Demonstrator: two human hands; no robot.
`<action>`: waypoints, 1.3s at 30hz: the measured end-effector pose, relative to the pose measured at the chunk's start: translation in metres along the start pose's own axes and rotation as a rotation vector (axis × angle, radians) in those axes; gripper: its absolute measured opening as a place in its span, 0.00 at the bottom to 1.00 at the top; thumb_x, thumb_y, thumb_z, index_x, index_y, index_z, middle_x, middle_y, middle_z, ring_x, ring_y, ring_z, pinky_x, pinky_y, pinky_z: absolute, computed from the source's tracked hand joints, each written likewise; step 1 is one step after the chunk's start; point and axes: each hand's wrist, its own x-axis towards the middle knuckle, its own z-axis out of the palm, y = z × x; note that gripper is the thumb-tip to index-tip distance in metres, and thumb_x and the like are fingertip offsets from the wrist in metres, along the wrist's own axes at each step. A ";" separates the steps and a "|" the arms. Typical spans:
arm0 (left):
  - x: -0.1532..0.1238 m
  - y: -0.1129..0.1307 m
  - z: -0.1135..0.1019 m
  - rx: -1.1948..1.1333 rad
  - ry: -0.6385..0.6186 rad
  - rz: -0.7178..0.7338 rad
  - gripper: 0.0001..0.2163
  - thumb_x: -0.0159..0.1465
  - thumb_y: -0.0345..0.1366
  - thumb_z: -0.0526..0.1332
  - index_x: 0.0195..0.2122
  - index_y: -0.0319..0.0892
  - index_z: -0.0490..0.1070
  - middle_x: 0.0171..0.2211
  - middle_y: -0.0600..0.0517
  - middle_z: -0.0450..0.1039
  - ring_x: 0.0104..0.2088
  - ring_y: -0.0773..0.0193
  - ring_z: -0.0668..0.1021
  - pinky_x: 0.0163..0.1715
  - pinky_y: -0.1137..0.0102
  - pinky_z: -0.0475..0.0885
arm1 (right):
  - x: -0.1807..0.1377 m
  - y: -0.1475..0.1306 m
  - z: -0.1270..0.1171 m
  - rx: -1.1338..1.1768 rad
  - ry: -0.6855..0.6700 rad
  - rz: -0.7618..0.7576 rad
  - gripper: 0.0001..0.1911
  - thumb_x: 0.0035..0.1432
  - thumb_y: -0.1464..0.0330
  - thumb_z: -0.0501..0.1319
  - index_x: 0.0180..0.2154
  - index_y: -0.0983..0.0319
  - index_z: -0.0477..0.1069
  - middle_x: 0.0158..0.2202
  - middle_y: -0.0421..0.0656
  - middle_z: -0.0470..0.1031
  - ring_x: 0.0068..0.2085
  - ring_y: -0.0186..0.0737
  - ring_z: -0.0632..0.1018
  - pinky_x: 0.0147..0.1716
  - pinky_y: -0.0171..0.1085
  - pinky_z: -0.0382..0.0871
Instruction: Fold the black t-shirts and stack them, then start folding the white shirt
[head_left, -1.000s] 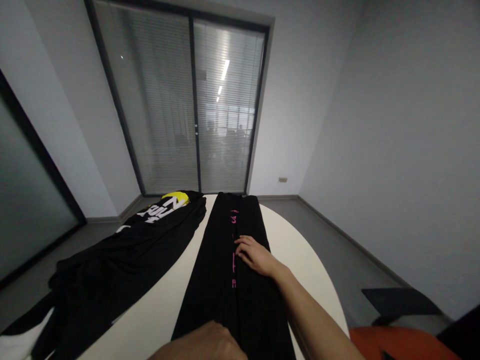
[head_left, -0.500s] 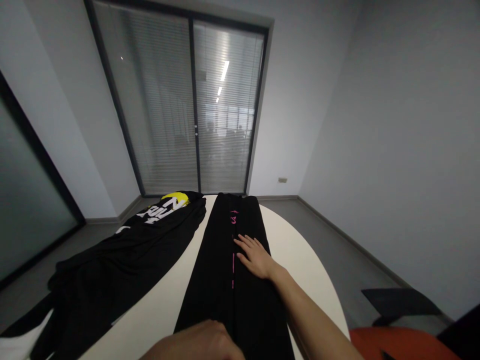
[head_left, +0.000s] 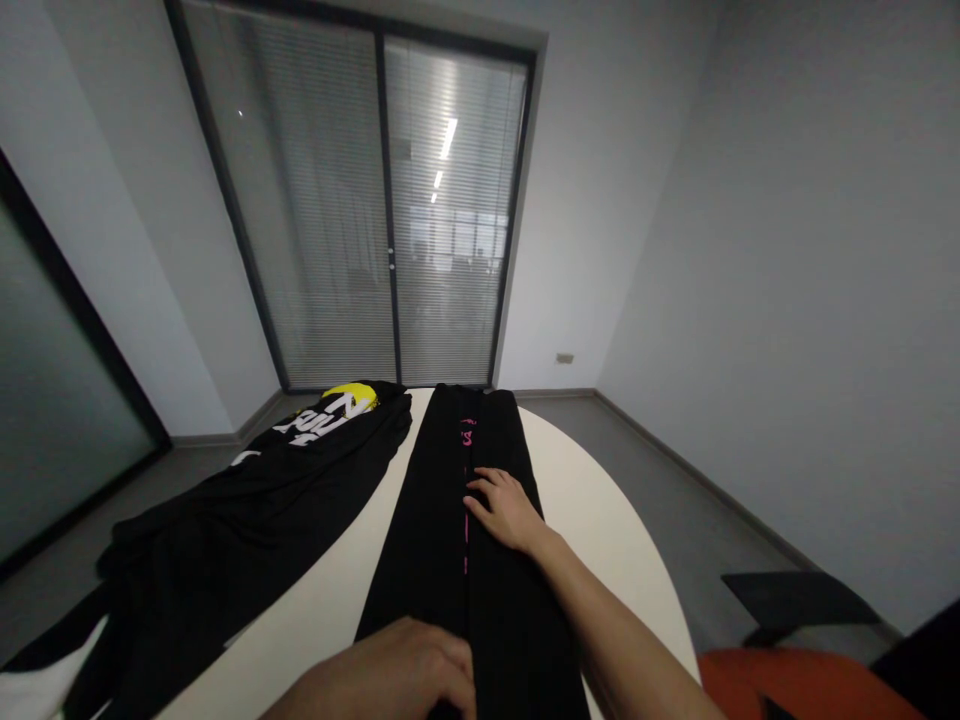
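A long black garment, folded into a strip with pink print along its middle seam, lies lengthwise on a round white table. My right hand rests palm down on its right half, fingers spread and fingertips at the seam. At the bottom of the view, my left hand is over the near part of the garment, its fingers curled around dark cloth; the fingertips are partly hidden. Left of the strip is a second black garment with white lettering and a yellow patch, loosely spread out.
An orange chair seat with a black armrest stands at the lower right beside the table. White cloth shows at the lower left corner. Beyond the table are a glazed partition with blinds and grey walls.
My left hand has come up and turned so its curled fingers show more. The right hand's fingers have bent and drawn slightly together, staying on the garment.
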 end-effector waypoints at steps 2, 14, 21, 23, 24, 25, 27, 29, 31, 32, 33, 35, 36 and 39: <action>0.000 0.002 0.000 0.008 -0.001 0.024 0.09 0.55 0.26 0.67 0.35 0.46 0.77 0.34 0.57 0.77 0.33 0.67 0.79 0.35 0.77 0.69 | 0.001 -0.005 0.001 0.037 0.004 0.036 0.20 0.64 0.54 0.59 0.50 0.59 0.75 0.60 0.50 0.69 0.63 0.50 0.67 0.62 0.49 0.57; 0.004 -0.002 0.012 -0.032 0.035 0.051 0.10 0.56 0.27 0.66 0.38 0.47 0.77 0.31 0.56 0.76 0.29 0.67 0.76 0.32 0.76 0.68 | 0.006 -0.014 0.010 0.176 -0.053 0.191 0.08 0.58 0.62 0.64 0.32 0.61 0.76 0.67 0.49 0.62 0.69 0.58 0.56 0.65 0.60 0.46; 0.005 -0.010 0.012 -0.158 -0.018 0.068 0.11 0.56 0.24 0.65 0.36 0.47 0.78 0.29 0.57 0.76 0.26 0.68 0.76 0.26 0.78 0.66 | -0.001 -0.012 0.003 0.148 -0.104 0.096 0.12 0.62 0.58 0.61 0.42 0.59 0.74 0.68 0.49 0.58 0.70 0.56 0.56 0.65 0.62 0.45; 0.007 -0.013 0.013 -0.200 -0.047 0.064 0.10 0.55 0.23 0.65 0.34 0.46 0.77 0.26 0.58 0.75 0.26 0.68 0.75 0.25 0.78 0.65 | -0.004 -0.013 0.000 0.128 -0.123 0.060 0.22 0.63 0.57 0.60 0.56 0.57 0.68 0.70 0.51 0.53 0.71 0.53 0.53 0.66 0.61 0.43; 0.008 -0.014 0.013 -0.217 -0.055 0.066 0.09 0.55 0.24 0.65 0.34 0.46 0.77 0.25 0.58 0.74 0.25 0.69 0.75 0.25 0.78 0.65 | -0.005 -0.014 -0.001 0.115 -0.138 0.041 0.28 0.64 0.57 0.59 0.63 0.56 0.61 0.71 0.51 0.50 0.71 0.52 0.52 0.67 0.60 0.42; 0.008 -0.014 0.013 -0.230 -0.055 0.068 0.09 0.56 0.24 0.65 0.33 0.45 0.76 0.25 0.58 0.73 0.25 0.69 0.74 0.25 0.78 0.64 | -0.007 -0.015 -0.003 0.104 -0.158 0.018 0.32 0.65 0.58 0.58 0.67 0.54 0.54 0.72 0.51 0.46 0.72 0.51 0.50 0.67 0.60 0.41; 0.006 -0.012 0.011 -0.258 -0.044 0.074 0.08 0.57 0.24 0.64 0.34 0.45 0.77 0.25 0.57 0.73 0.25 0.69 0.74 0.27 0.78 0.65 | -0.008 -0.015 -0.005 0.087 -0.199 -0.040 0.32 0.67 0.59 0.54 0.69 0.52 0.50 0.73 0.49 0.41 0.72 0.51 0.48 0.67 0.60 0.40; 0.002 -0.009 0.005 -0.285 -0.021 0.060 0.12 0.55 0.23 0.64 0.38 0.45 0.77 0.30 0.56 0.75 0.27 0.69 0.74 0.28 0.78 0.66 | -0.009 -0.013 -0.008 0.084 -0.206 -0.114 0.27 0.68 0.58 0.53 0.67 0.52 0.57 0.73 0.48 0.41 0.72 0.52 0.50 0.68 0.57 0.44; -0.005 -0.007 -0.004 -0.311 0.007 -0.002 0.16 0.52 0.22 0.65 0.40 0.45 0.78 0.36 0.55 0.76 0.28 0.70 0.74 0.28 0.78 0.67 | -0.009 -0.009 -0.012 0.092 -0.172 -0.164 0.24 0.69 0.58 0.53 0.63 0.55 0.64 0.72 0.48 0.48 0.70 0.50 0.56 0.67 0.52 0.50; -0.009 -0.008 -0.010 -0.315 0.022 -0.057 0.16 0.50 0.23 0.67 0.40 0.45 0.78 0.36 0.55 0.75 0.29 0.70 0.74 0.28 0.78 0.67 | -0.009 -0.007 -0.015 0.096 -0.150 -0.174 0.22 0.68 0.58 0.53 0.61 0.55 0.67 0.70 0.48 0.53 0.68 0.49 0.60 0.66 0.49 0.53; -0.014 -0.010 -0.016 -0.307 0.046 -0.132 0.15 0.50 0.25 0.68 0.39 0.45 0.78 0.35 0.56 0.75 0.29 0.70 0.74 0.28 0.78 0.67 | -0.009 -0.005 -0.018 0.096 -0.128 -0.178 0.21 0.68 0.59 0.54 0.58 0.56 0.69 0.67 0.48 0.59 0.66 0.48 0.64 0.64 0.47 0.57; -0.023 -0.020 -0.029 -0.225 0.124 -0.295 0.11 0.51 0.29 0.68 0.37 0.45 0.77 0.32 0.57 0.74 0.30 0.68 0.74 0.29 0.77 0.66 | -0.009 -0.001 -0.025 0.089 -0.095 -0.161 0.17 0.67 0.60 0.55 0.54 0.56 0.73 0.59 0.47 0.69 0.59 0.46 0.71 0.60 0.44 0.63; -0.027 -0.027 -0.035 -0.168 0.177 -0.363 0.09 0.54 0.31 0.66 0.37 0.46 0.76 0.32 0.57 0.74 0.31 0.67 0.75 0.30 0.76 0.65 | -0.009 0.001 -0.030 0.080 -0.088 -0.138 0.15 0.67 0.61 0.56 0.51 0.56 0.74 0.55 0.46 0.72 0.55 0.45 0.74 0.56 0.42 0.65; -0.037 -0.053 -0.047 -0.030 0.325 -0.533 0.06 0.61 0.36 0.62 0.39 0.46 0.75 0.35 0.54 0.76 0.35 0.63 0.77 0.34 0.73 0.64 | -0.010 0.006 -0.041 0.008 -0.096 0.015 0.10 0.64 0.64 0.58 0.43 0.57 0.75 0.42 0.44 0.77 0.44 0.42 0.78 0.44 0.38 0.69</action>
